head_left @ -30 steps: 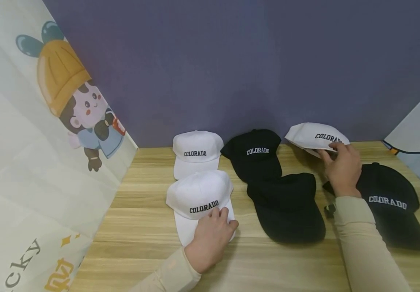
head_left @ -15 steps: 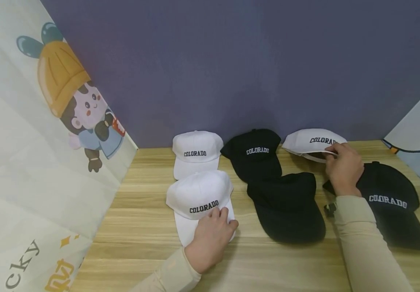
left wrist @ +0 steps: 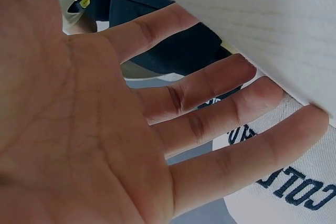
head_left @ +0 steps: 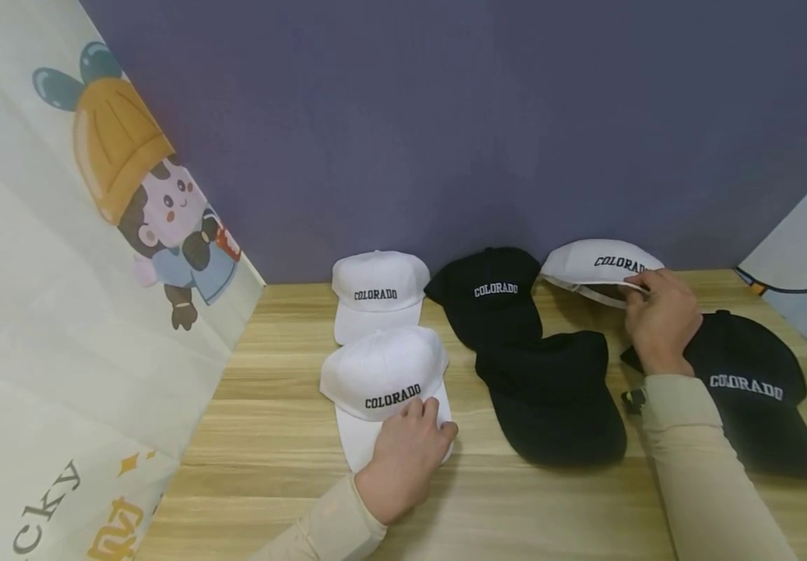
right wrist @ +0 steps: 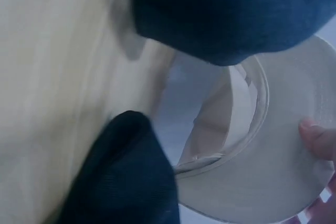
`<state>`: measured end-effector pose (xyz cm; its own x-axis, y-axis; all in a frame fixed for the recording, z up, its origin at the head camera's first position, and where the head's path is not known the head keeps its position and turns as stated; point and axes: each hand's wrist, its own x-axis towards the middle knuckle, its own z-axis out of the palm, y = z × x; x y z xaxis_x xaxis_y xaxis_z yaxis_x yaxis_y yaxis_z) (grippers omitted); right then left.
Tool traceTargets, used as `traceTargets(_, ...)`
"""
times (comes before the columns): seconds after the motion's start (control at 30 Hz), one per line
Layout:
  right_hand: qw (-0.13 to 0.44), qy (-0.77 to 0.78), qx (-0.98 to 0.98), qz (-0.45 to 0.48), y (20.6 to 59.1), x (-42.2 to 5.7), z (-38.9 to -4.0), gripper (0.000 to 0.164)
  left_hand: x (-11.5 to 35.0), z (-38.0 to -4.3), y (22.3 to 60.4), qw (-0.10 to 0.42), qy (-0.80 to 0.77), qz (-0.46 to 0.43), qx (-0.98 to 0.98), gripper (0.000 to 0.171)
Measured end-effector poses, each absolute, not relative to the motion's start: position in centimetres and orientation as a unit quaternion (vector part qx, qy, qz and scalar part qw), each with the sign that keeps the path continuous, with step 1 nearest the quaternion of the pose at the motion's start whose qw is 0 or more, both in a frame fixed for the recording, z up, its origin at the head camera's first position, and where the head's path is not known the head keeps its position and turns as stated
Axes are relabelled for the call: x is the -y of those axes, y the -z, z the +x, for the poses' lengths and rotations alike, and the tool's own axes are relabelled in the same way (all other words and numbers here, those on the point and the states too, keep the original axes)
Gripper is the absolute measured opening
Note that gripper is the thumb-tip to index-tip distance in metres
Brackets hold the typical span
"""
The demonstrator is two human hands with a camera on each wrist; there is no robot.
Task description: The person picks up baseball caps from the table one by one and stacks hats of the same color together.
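Observation:
My right hand (head_left: 663,319) pinches the white cap (head_left: 600,261) at the back right, lettered COLORADO, by its brim. The cap tilts so that its open underside shows. In the right wrist view the thumb (right wrist: 317,139) presses on the brim's underside. At the front left, my left hand (head_left: 407,460) touches the brim of another white COLORADO cap (head_left: 382,366). Its fingers (left wrist: 226,161) lie nearly straight in the left wrist view, tips right at the brim's edge.
A third white cap (head_left: 378,280) and a black COLORADO cap (head_left: 491,300) sit along the dark blue wall (head_left: 403,132). Nearer stand a plain-fronted black cap (head_left: 551,405) and, beside the right forearm, another black COLORADO cap (head_left: 754,397). All share a wooden table (head_left: 256,452).
The white cap in my right hand has moved slightly left, dipping and then rising a little, with its underside more exposed. My left hand stays in place on the front white cap.

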<state>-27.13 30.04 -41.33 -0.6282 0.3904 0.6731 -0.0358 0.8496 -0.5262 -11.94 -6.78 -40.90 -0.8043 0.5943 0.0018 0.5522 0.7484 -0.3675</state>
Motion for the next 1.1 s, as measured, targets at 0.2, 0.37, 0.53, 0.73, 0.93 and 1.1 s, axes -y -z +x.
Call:
traceTargets(0.2, 0.446, -0.255, 0.854, -0.084, 40.4, -29.6, -26.8, 0.012, 6.8, -11.9, 40.7, 0.056, -0.179, -0.307, 0.933, 0.046)
traceTargets(0.37, 0.459, -0.257, 0.846, -0.083, 39.8, -29.4, -26.6, 0.009, 6.8, -11.8, 40.7, 0.058, -0.179, -0.307, 0.933, 0.045)
traceTargets(0.53, 0.474, -0.254, 0.841, -0.07, 39.3, -29.3, -26.5, 0.009, 6.8, -11.8, 40.7, 0.047, -0.177, -0.306, 0.934, 0.049)
traceTargets(0.73, 0.493, -0.258, 0.829, -0.055, 38.4, -28.9, -26.2, 0.009, 6.8, -11.9, 40.8, 0.046, -0.17, -0.307, 0.935, 0.049)
traceTargets(0.93, 0.514, -0.269, 0.813, -0.043, 37.3, -28.3, -25.8, 0.011, 6.8, -12.1, 40.8, 0.041, -0.168, -0.309, 0.935, 0.05)
traceTargets(1.1, 0.516, -0.275, 0.811, -0.025, 36.9, -28.0, -25.7, 0.01, 6.7, -12.2, 40.6, 0.03, -0.166, -0.31, 0.936, 0.051)
